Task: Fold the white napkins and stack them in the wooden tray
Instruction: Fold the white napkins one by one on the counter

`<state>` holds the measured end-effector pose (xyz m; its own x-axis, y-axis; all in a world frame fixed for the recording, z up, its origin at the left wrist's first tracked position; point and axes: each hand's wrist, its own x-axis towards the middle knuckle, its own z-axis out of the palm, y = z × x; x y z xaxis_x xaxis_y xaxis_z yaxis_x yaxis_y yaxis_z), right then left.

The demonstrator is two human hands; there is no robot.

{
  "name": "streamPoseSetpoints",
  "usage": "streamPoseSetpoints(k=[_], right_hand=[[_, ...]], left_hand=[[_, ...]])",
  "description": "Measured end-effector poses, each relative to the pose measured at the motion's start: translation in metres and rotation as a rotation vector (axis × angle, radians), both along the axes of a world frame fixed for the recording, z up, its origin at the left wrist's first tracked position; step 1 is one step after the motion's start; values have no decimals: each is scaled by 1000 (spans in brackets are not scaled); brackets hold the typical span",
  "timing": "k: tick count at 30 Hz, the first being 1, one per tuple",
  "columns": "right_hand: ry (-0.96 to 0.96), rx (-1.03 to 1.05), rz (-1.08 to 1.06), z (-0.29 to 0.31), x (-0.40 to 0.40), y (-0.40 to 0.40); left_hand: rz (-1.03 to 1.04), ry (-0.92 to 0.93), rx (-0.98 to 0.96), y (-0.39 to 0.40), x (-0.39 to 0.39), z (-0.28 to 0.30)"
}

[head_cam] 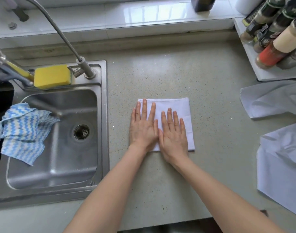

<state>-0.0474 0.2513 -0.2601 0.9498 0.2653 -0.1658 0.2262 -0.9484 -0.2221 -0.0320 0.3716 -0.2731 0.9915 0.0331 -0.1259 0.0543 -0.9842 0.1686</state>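
Observation:
A folded white napkin (pixel 179 106) lies flat as a rough square on the speckled counter (pixel 160 73), right of the sink. My left hand (pixel 144 126) and my right hand (pixel 173 133) press on it side by side, palms down, fingers straight and pointing away from me. Two more white napkins lie unfolded at the right: one (pixel 271 100) crumpled near the spice rack, another (pixel 281 167) spread over the counter's right edge. No wooden tray shows in this view.
A steel sink (pixel 103 115) fills the left, with a blue-and-white striped cloth (pixel 21 132) draped on its rim, a yellow sponge (pixel 52 76) and taps (pixel 84 66). A white rack of spice jars (pixel 270 39) stands at the back right. The counter's front edge (pixel 160 224) runs just below my forearms.

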Motion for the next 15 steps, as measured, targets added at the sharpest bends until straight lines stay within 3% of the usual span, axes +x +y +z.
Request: streamPoseSetpoints(k=[3, 9, 11, 15], right_hand=[[-41, -7, 56, 0, -6, -12], [31, -140, -66, 5, 4, -71], [-6, -190, 29, 14, 5, -81], [-6, -160, 465, 29, -2, -89]], left_hand=[[-17, 1, 10, 3, 1, 0], [-38, 35, 60, 3, 0, 5], [-50, 50, 96, 3, 3, 7], [-73, 59, 142, 3, 3, 8]])
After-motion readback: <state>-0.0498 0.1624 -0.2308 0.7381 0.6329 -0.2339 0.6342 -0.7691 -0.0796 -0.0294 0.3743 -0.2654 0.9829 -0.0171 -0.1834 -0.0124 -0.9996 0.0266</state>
